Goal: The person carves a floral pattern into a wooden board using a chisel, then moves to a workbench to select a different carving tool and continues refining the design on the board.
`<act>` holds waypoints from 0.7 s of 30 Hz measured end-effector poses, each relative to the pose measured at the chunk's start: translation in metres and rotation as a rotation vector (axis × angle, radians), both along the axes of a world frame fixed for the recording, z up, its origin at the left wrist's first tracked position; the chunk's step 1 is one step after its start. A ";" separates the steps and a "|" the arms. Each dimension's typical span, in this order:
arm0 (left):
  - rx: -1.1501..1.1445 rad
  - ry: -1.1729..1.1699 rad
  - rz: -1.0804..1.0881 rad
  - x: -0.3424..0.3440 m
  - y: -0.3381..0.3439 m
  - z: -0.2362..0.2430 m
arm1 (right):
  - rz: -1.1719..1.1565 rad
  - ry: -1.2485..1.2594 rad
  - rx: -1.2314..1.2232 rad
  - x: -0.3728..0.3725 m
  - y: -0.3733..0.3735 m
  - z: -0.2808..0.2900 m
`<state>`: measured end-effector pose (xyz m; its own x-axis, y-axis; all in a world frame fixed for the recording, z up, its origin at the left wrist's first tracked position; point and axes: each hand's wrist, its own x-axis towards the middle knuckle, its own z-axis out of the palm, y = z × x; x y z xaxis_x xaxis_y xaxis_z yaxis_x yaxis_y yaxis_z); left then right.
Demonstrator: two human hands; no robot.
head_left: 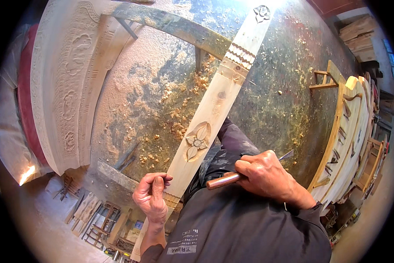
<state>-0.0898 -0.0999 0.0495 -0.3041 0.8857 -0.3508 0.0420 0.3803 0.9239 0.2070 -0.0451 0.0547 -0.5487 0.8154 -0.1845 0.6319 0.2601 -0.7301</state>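
Note:
A long pale wooden board (pixel 214 101) runs slantwise past my lap, with a carved flower in its middle, another at the far end and notched bands between. My right hand (pixel 267 174) is wrapped round a carving chisel (pixel 222 181). Its wooden handle points left toward the board, and the metal blade sticks out past the hand to the right. My left hand (pixel 153 195) is just above the board's near left edge, thumb and fingers pinched together. Whether anything small is between those fingers cannot be made out.
A bench beam (pixel 175 28) supports the board's far part. Wood shavings (pixel 179 127) litter the floor. A large carved panel (pixel 70 87) stands at the left. On the right, a wooden bench (pixel 332 144) carries several carving tools. Planks and frames (pixel 102 225) lie at the lower left.

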 end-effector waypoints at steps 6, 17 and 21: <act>0.105 0.123 -0.054 0.009 -0.021 -0.001 | -0.014 0.044 0.102 -0.009 -0.013 0.005; 0.418 0.174 -0.720 0.050 0.005 -0.011 | 0.039 0.638 0.424 -0.024 -0.028 0.028; 0.522 0.280 -0.724 0.046 0.001 -0.021 | 0.116 0.567 0.526 -0.033 -0.024 0.045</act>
